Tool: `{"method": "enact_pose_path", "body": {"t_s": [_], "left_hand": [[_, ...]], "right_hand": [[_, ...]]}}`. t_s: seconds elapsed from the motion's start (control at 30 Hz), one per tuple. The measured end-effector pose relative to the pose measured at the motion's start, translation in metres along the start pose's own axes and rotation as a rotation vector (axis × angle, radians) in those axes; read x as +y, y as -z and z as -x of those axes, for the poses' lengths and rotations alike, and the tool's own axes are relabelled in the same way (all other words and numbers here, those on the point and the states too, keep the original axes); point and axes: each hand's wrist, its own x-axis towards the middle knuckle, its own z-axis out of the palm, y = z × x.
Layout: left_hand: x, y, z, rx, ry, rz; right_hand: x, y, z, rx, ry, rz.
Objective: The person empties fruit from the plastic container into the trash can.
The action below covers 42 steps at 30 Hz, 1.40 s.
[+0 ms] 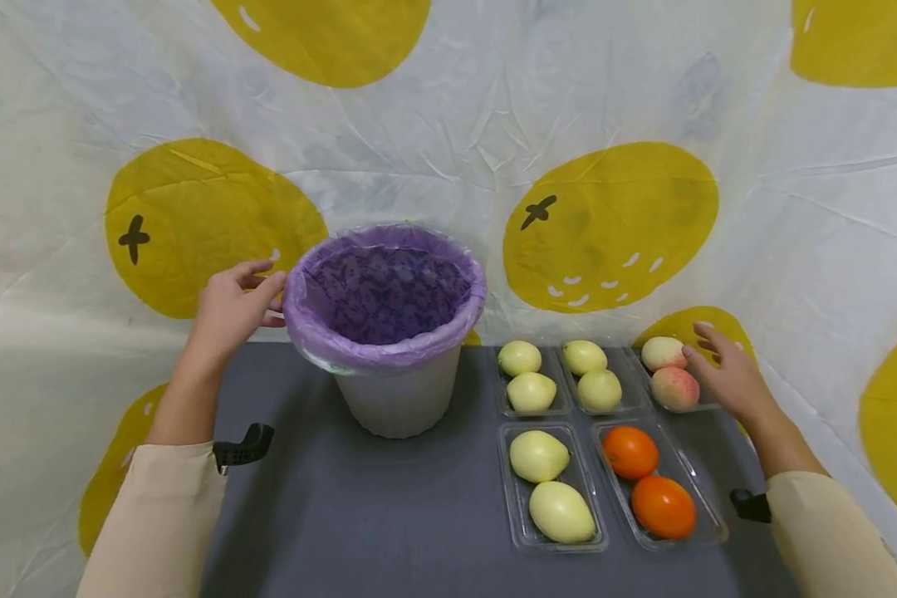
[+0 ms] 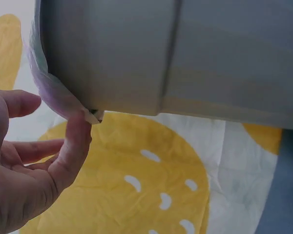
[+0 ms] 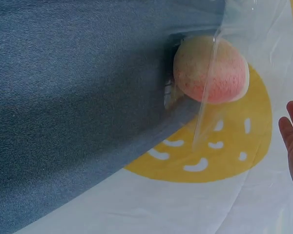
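Note:
A pale bin (image 1: 398, 399) lined with a purple plastic bag (image 1: 396, 353) stands upright on the dark table. My left hand (image 1: 232, 303) is at the left side of its rim; in the left wrist view a bent finger (image 2: 75, 139) meets the edge of the bag, thumb apart from it. I cannot tell whether it presses. My right hand (image 1: 728, 374), fingers loosely extended, hovers beside a clear tray holding two pinkish peaches (image 1: 675, 389). It holds nothing. In the right wrist view one peach (image 3: 210, 70) shows behind the tray's clear wall, with the hand apart from it at the right edge.
Right of the bin, two clear trays hold pale yellow-green round fruit (image 1: 532, 392), (image 1: 600, 391). Nearer are a tray of larger pale fruit (image 1: 561, 511) and a tray of two orange fruits (image 1: 664, 507). A fruit-patterned cloth (image 1: 448, 124) hangs behind the table (image 1: 389, 531).

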Motion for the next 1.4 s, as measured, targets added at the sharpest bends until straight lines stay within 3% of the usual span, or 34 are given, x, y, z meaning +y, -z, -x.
{"method": "enact_pose_path", "body": {"t_s": [0.13,0.27,0.73,0.93,1.4], "left_hand": [[-0.002,-0.001,-0.005,-0.037,0.041,0.096],[-0.004,-0.003,-0.008,-0.071,0.047,0.086],[0.000,-0.004,-0.019,-0.143,0.120,0.217],[0.000,-0.001,-0.019,-0.140,0.152,0.278],[0.001,-0.005,-0.020,-0.126,0.143,0.253]], "right_hand": [[0.008,0.003,0.000,0.062,-0.005,-0.033],[0.017,0.004,-0.001,0.102,-0.016,-0.042],[0.052,0.001,-0.011,-0.043,-0.241,0.011],[0.063,-0.007,-0.014,-0.072,-0.251,0.031],[0.077,-0.007,-0.016,-0.148,-0.297,0.085]]}}
